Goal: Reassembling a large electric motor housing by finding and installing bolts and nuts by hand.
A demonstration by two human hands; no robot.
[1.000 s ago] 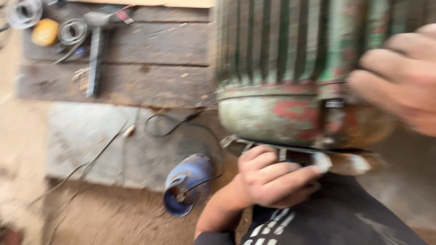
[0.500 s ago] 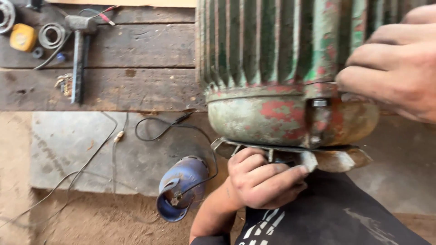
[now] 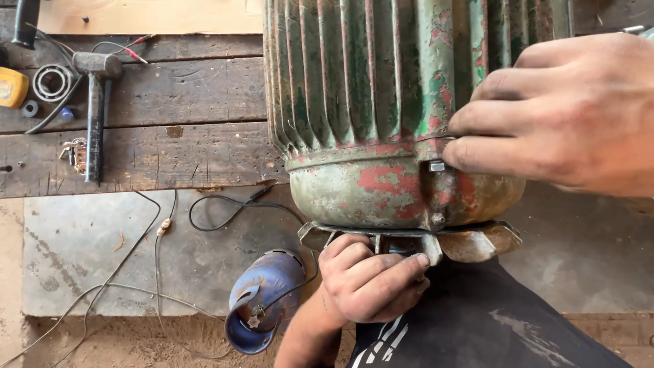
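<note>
The big green electric motor [image 3: 381, 102] fills the top middle of your view. Its body has long ribs and the green paint is chipped, with red showing through. Its round end cap [image 3: 368, 191] faces you, and a bolt [image 3: 437, 165] sits on the cap's side lug. Under the cap you can see the metal fan blades [image 3: 477, 242], bent and rusty.

Your right hand [image 3: 565, 112] lies on the right side of the motor. Its fingers [image 3: 477, 153] are close together and press on the ribbed edge, just beside the bolt. Your left hand [image 3: 371, 279] is below the end cap, right at the fan blades. Its fingers are curled shut in a fist, maybe around a small part or the shaft, but the view does not show what is inside.

The motor rests over dark wooden planks [image 3: 170, 116] and a grey slab [image 3: 88, 252] on the sandy ground. Just left of your left arm lies a small blue gas cylinder [image 3: 262, 300], tipped on its side. A thin black wire [image 3: 225, 211] loops across the slab near it.

Far to the left on the planks lies a hammer [image 3: 95, 102] with its head up and its handle pointing down. Next to it are a round bearing ring [image 3: 51, 82], a yellow thing [image 3: 10, 87] at the edge of the view, and a small bunch of keys [image 3: 73, 153].
</note>
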